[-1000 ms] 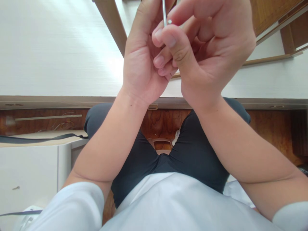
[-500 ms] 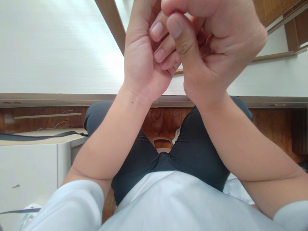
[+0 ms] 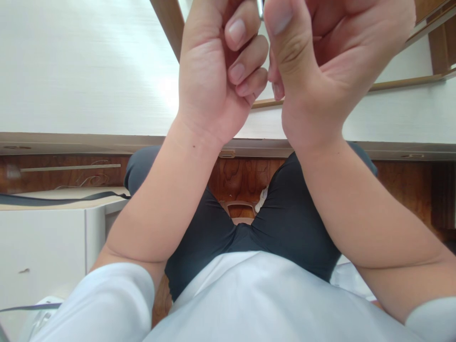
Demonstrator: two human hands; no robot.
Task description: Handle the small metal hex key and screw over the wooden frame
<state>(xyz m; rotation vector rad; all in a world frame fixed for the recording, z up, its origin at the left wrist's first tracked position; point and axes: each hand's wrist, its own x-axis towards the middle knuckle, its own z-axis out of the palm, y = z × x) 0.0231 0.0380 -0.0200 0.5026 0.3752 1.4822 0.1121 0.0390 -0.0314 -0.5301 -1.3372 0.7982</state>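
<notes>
Both hands are raised close together at the top edge of the view, over a white tabletop (image 3: 107, 71). My left hand (image 3: 217, 66) has its palm turned up and its fingers curled in. Its thumb and index fingertips lie beyond the picture. My right hand (image 3: 331, 61) is bent inward, thumb pressed toward the fingers. Between the hands, against the right thumb, shows the end of a small shiny metal piece (image 3: 261, 9). The rest of it is cut off by the top edge, so its kind cannot be made out. Anything inside the left fingers is hidden.
Behind the hands, wooden bars (image 3: 167, 23) and another wooden strip (image 3: 406, 85) lie on the tabletop. A white cabinet (image 3: 42, 251) with a dark strap (image 3: 64, 199) stands at the left. My legs (image 3: 285, 213) are under the table edge (image 3: 71, 142).
My hands have drawn slightly apart, the right moving right and its thumb rising. The end of the metal piece has come into sight between them.
</notes>
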